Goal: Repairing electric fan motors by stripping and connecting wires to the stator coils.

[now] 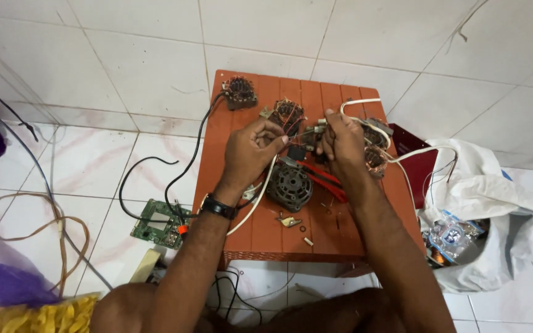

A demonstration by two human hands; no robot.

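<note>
Low in the frame's centre, the grey motor housing (289, 187) on the orange counter (334, 237) looks heavy and rigid. Above it, my left hand (251, 151) and right hand (340, 143) each pinch in a narrow grip the thin wires (303, 131), which I judge light, springy and easily snapped, best held near their ends. Beyond, at upper centre, sits the copper-wound coil (288, 114) they lead to.

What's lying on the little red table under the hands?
Under the left hand and right hand, the red table holds a round grey motor part, red-handled pliers and white wire. Whatever lies directly beneath the hands is covered.
</note>
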